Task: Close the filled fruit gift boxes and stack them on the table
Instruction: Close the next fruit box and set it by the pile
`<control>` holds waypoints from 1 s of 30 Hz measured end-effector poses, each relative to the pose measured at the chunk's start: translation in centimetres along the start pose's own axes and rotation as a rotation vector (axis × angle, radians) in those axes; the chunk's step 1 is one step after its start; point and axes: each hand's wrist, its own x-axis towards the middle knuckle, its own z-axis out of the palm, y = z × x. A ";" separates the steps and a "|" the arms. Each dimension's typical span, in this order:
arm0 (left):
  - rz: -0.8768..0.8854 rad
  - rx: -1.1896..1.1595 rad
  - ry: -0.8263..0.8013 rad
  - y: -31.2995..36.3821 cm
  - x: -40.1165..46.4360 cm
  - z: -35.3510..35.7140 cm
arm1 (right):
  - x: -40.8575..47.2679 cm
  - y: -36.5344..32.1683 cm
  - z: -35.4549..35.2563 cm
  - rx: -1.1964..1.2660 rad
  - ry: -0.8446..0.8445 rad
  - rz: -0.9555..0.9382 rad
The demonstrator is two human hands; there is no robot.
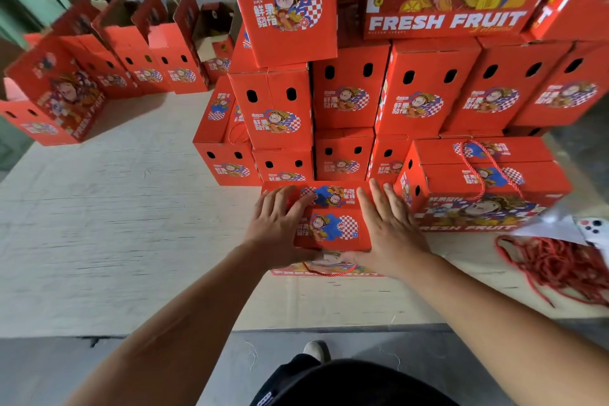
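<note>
A person stands at a pale table (131,208) and leans over a red box (333,231) near the front edge. The box top has two flaps folded down, with a cartoon child printed on each one.

The left hand (280,224) lies flat on the left side of the box top. Its fingers are straight and spread, pressing down on the flap. The right hand (392,224) lies flat on the right side the same way, fingers straight and pointing away from the person. Neither hand curls round anything. A red rope handle (329,270) pokes out from the near side of the box, under the wrists.

Just to the right sits another shut box (487,188) with its own rope loop on top. Behind both is a tall stack (412,92) of the same red boxes, piled several rows high. Some say FRESH FRUIT in white letters.

Far off on the left, a row of open boxes (148,53) stands with flaps sticking up.

On the right edge of the table lies a messy pile of red ropes (553,264). A white thing with red dots (593,227) lies just beside it; I can't tell what it is.

A shoe (316,351) shows on the grey floor below.
</note>
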 end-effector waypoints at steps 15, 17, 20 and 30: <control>0.046 0.082 0.147 0.1 -2.1 0.5 | -1.5 -0.1 1.4 -0.134 0.209 -0.040; 0.032 0.106 0.141 0.1 -1.7 0.5 | -1.1 0.2 1.5 -0.152 0.266 -0.052; 0.030 0.134 0.058 0.0 -1.0 -0.1 | -0.4 0.3 0.7 -0.180 0.256 -0.052; -0.038 0.117 -0.269 0.6 1.4 -1.1 | 1.5 0.5 -0.1 -0.041 -0.108 -0.032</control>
